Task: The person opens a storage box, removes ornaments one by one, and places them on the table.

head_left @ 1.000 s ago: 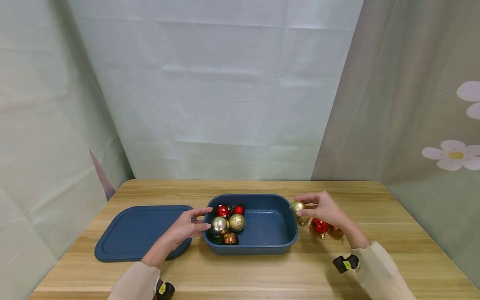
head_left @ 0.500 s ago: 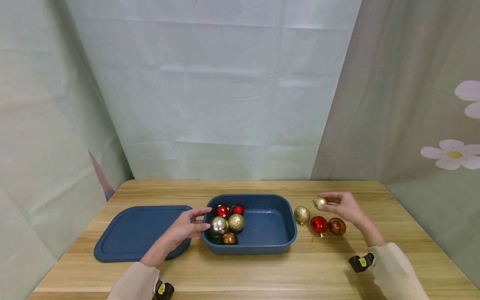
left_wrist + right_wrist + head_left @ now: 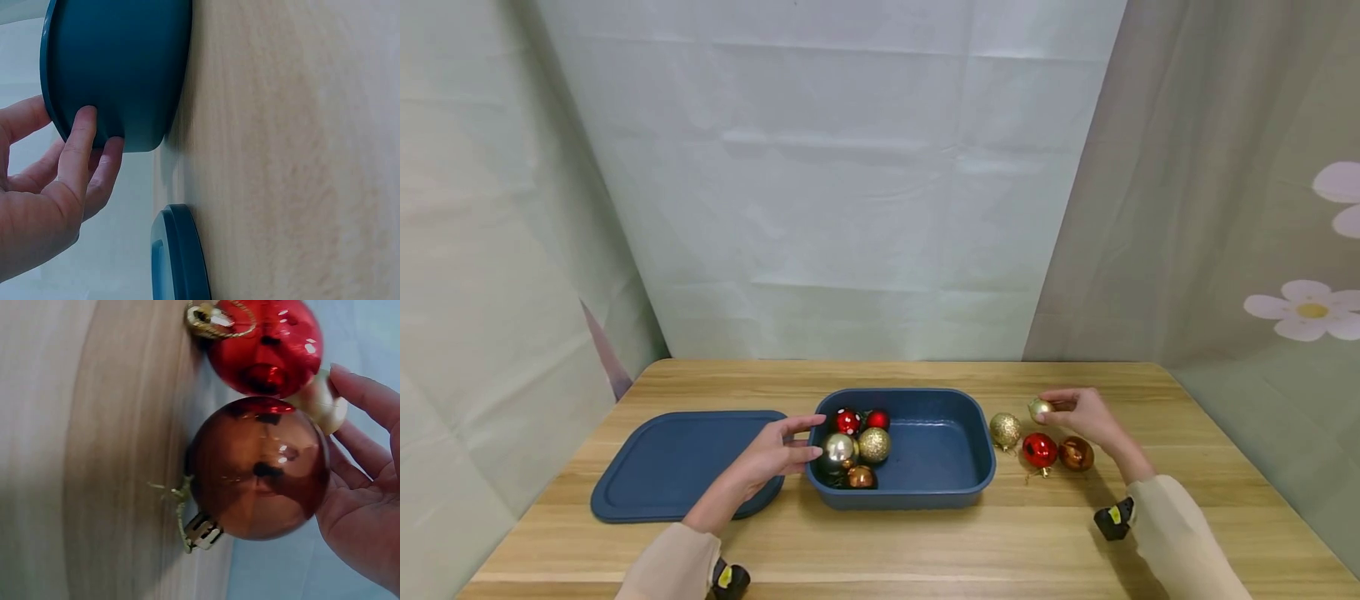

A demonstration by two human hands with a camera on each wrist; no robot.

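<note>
A dark blue container point(image 3: 917, 497) stands mid-table with several red, gold and copper baubles point(image 3: 857, 446) in its left end. My left hand point(image 3: 808, 437) rests on its left wall, fingers point(image 3: 84, 140) fairly straight against the outside and thumb by the rim. To the container's right, my right hand point(image 3: 1047, 408) pinches a small pale gold bauble point(image 3: 1040, 409) just above the table. Below it lie a gold glitter bauble point(image 3: 1004, 430), a red bauble point(image 3: 1040, 450) and a copper bauble point(image 3: 1076, 453). The right wrist view shows the copper bauble point(image 3: 259, 469) and the red bauble point(image 3: 265, 347) beside my palm.
The container's blue lid point(image 3: 677, 462) lies flat to the left, its edge point(image 3: 178, 256) close to my left hand. The wooden table point(image 3: 925, 550) is backed by pale cloth walls on three sides.
My right hand carried the pale gold bauble from the container's right rim rightward, uncovering the baubles on the table, and now hovers almost still. The left hand has not moved.
</note>
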